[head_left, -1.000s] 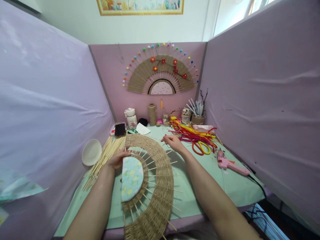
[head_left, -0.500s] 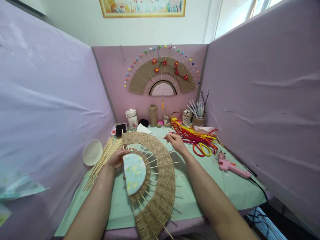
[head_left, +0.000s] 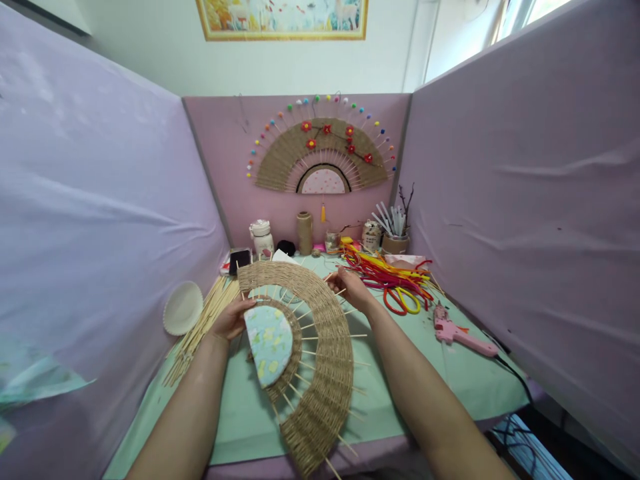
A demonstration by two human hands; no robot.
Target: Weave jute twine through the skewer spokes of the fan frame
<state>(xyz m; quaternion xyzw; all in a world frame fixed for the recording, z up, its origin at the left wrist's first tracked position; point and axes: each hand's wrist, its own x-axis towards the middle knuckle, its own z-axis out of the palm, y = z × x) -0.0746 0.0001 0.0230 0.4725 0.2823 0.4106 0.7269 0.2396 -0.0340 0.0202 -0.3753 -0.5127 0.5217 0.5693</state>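
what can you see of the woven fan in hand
The woven fan is a half-round with a broad tan, cord-like outer band, thin pale sticks radiating through it and poking past its rim, and a narrow woven border around a pale blue, yellow-green patterned panel that looks like fabric. It tilts over the green tabletop, its arc toward the right. The left hand grips it near the panel's upper corner; the right hand is at its upper outer edge, contact unclear.
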